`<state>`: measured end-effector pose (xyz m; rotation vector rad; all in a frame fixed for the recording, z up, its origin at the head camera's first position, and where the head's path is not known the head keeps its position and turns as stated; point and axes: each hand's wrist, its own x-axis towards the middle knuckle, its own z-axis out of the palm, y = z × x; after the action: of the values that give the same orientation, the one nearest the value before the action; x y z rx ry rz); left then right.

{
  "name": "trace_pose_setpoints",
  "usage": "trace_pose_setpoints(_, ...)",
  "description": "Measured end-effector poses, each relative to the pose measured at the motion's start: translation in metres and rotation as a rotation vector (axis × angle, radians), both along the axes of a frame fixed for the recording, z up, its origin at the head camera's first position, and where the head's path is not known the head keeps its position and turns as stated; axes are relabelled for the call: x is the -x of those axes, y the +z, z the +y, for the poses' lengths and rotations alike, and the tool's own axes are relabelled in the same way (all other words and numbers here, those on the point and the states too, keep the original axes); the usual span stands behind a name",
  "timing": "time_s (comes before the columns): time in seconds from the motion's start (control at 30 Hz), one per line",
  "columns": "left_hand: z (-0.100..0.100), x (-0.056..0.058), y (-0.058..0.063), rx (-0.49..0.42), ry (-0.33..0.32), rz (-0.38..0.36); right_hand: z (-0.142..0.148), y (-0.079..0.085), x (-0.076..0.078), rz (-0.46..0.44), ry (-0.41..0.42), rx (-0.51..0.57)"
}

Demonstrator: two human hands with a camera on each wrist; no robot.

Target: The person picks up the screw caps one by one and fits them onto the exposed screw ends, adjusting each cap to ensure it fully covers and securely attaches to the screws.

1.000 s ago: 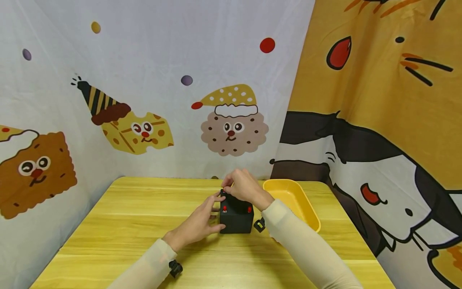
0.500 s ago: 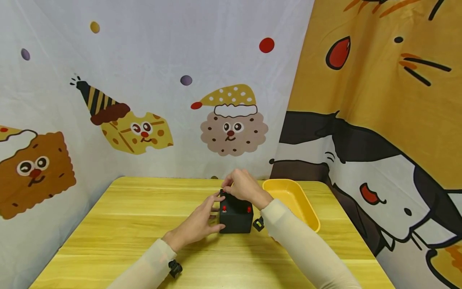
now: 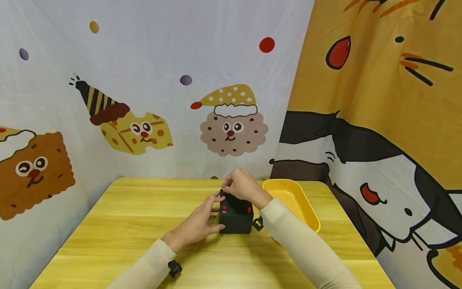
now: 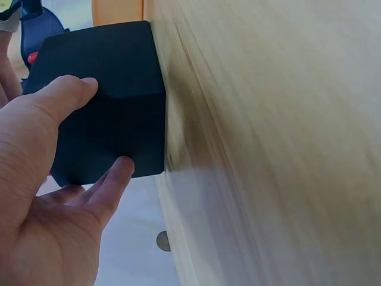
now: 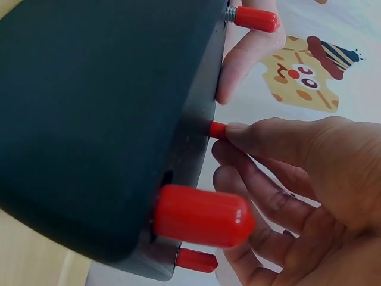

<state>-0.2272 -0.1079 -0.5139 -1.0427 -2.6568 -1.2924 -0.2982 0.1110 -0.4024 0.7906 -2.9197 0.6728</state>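
A black box (image 3: 236, 223) stands on the wooden table, with red caps standing up from its top. In the head view my left hand (image 3: 196, 222) holds the box's left side, thumb on the near face and fingers spread along the side. My right hand (image 3: 245, 186) reaches over the far left corner. Seen from the right wrist, thumb and forefinger pinch one small red cap (image 5: 218, 130) close against the box. A large red cap (image 5: 202, 215) is nearest that camera, and another red cap (image 5: 256, 19) sits on a silver threaded post.
Right of the box lies a yellow tray (image 3: 313, 216), partly hidden by the right forearm. The wooden table (image 3: 144, 200) ends at a cartoon-printed cloth (image 3: 155, 48) behind. A small black camera (image 3: 175, 268) is strapped at the left wrist.
Both hands and the box stay in nearly the same place. The right sleeve has shifted very slightly; the fingers remain at the same far corner.
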Motion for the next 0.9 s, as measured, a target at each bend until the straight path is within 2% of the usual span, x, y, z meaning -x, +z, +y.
trace_pose_setpoints(0.17,-0.0001,0.0008,0.0022,0.004,0.005,0.009,-0.0003,0.0033,-0.0022,0.014,0.0,0.007)
trace_pose_setpoints(0.73,0.0001,-0.0019,0.0025,0.01,0.013,-0.003,0.0038,-0.0033,-0.0042,0.085,0.039,0.024)
trace_pose_setpoints(0.9,0.0009,-0.0023,0.0026,0.02,0.019,0.002,0.0069,-0.0004,-0.0073,0.076,0.017,0.02)
